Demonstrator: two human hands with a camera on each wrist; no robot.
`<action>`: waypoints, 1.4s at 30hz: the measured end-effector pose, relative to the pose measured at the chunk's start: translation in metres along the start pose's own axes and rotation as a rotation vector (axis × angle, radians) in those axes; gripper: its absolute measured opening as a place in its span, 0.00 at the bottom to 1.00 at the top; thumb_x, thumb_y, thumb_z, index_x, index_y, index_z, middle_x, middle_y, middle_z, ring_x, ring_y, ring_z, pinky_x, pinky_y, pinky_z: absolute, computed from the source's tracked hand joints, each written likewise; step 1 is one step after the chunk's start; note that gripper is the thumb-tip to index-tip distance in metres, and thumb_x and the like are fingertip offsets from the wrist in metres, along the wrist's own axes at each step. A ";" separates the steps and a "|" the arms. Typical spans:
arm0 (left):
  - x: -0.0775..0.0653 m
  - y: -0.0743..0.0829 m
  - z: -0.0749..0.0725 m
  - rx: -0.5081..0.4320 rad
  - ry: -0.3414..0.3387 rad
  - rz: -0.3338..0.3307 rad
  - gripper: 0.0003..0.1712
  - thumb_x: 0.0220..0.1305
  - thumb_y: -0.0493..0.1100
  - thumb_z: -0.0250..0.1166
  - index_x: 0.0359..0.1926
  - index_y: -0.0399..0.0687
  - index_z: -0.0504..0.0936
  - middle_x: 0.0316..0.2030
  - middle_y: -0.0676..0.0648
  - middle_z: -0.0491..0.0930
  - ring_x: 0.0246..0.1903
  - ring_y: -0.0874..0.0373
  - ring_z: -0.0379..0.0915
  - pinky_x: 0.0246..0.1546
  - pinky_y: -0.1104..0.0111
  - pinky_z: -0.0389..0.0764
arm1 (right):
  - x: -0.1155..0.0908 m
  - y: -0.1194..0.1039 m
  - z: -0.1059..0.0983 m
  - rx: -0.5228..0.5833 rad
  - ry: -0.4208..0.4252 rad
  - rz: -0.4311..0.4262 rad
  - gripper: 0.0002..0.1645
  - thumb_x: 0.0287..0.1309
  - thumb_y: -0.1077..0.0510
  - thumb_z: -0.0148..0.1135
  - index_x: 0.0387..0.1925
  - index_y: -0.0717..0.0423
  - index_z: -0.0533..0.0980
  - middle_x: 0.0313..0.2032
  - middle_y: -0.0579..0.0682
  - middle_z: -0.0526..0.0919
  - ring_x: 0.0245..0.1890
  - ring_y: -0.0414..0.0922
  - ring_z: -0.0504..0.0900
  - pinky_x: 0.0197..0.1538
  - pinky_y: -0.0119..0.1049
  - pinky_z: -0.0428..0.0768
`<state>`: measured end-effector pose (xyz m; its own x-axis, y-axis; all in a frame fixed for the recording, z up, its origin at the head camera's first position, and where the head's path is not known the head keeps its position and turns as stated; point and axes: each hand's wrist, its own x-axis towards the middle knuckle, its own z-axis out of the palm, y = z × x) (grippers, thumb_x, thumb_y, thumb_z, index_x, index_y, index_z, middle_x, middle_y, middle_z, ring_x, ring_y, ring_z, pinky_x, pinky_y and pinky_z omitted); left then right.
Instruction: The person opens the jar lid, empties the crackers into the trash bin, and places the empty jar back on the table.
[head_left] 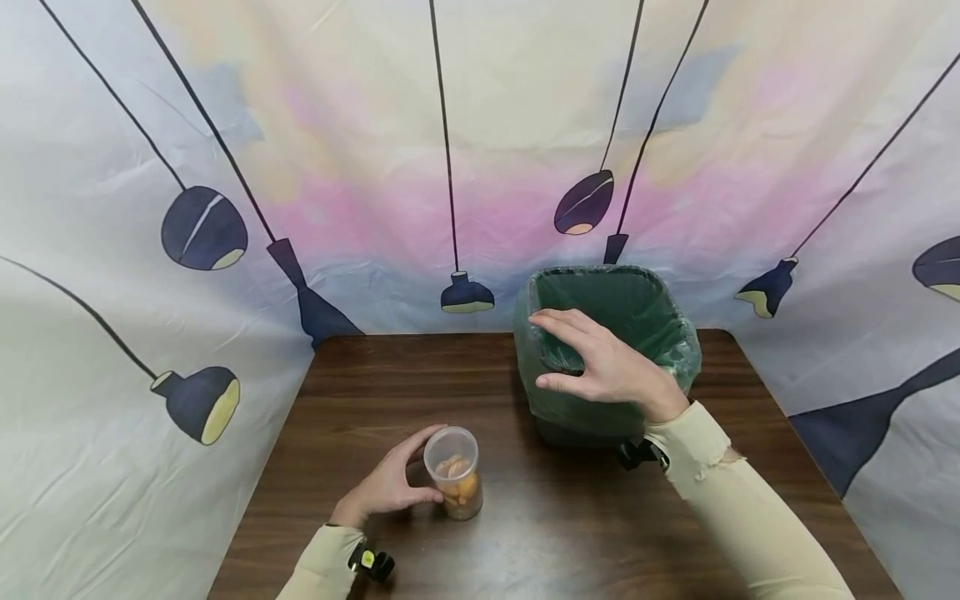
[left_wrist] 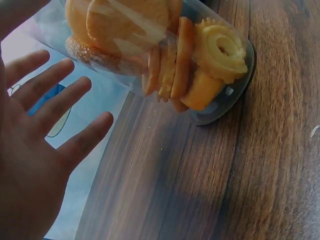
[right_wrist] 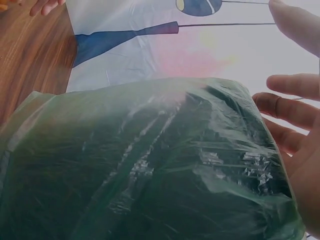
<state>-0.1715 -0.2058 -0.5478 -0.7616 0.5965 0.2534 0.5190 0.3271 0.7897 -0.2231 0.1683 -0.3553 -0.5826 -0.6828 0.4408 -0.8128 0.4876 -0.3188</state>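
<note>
A clear plastic jar [head_left: 454, 473] stands upright on the wooden table, partly filled with cookies [left_wrist: 217, 50] of differing shapes, one round with a toothed edge. Whether a lid covers the jar I cannot tell. My left hand [head_left: 390, 479] is at the jar's left side, thumb in front and fingers towards the back. Those fingers [left_wrist: 65, 102] look straight and spread in the left wrist view. Over the left part of a bin [head_left: 592, 417] lined with a green plastic bag [right_wrist: 140, 150] hangs my right hand [head_left: 600, 358], its fingers extended, holding nothing.
The dark brown table [head_left: 405, 375] has rounded back corners. A cloth backdrop [head_left: 360, 167] printed with hanging lamps runs behind the table and along both sides. The bin stands at the back right, near the table's far edge.
</note>
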 end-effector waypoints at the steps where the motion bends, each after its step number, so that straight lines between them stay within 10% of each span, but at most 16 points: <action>1: 0.001 0.000 0.000 -0.006 0.003 0.009 0.56 0.47 0.50 0.79 0.73 0.46 0.58 0.66 0.49 0.68 0.63 0.55 0.68 0.62 0.65 0.72 | 0.001 0.000 0.000 -0.003 0.000 -0.003 0.48 0.53 0.41 0.70 0.71 0.50 0.62 0.68 0.52 0.67 0.65 0.47 0.66 0.64 0.51 0.70; 42: -0.003 0.000 0.023 -0.085 0.107 0.042 0.49 0.45 0.41 0.80 0.68 0.47 0.66 0.60 0.43 0.75 0.60 0.52 0.72 0.59 0.66 0.74 | 0.013 -0.016 0.017 0.005 -0.047 -0.062 0.46 0.56 0.38 0.67 0.70 0.52 0.62 0.67 0.51 0.68 0.65 0.46 0.67 0.66 0.49 0.70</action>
<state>-0.1598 -0.1908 -0.5613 -0.7796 0.5249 0.3416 0.5197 0.2381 0.8205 -0.2176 0.1428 -0.3588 -0.5306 -0.7361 0.4203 -0.8470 0.4414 -0.2961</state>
